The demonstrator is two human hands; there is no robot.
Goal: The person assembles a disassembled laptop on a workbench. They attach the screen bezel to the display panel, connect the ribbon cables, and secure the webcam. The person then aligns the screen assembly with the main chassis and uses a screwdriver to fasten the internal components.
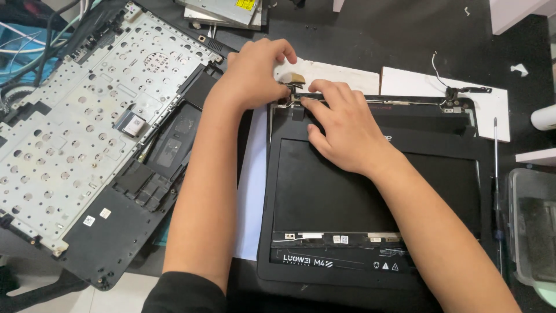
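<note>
A black laptop screen assembly [370,197] lies flat in front of me on the dark desk. My left hand [255,72] pinches a small brass-coloured hinge piece [295,79] at the assembly's far left corner. My right hand [341,124] rests on the top of the black panel, its fingertips pressing the frame edge beside that hinge. A second metal hinge [454,98] with a white wire sits at the far right corner, untouched.
A laptop keyboard frame [87,127], turned underside up with its silver backplate showing, lies at the left. White sheets [446,87] lie under the assembly. A long screwdriver [496,191] and a clear plastic box [533,226] are at the right. A flat metal drive [223,11] sits at the top.
</note>
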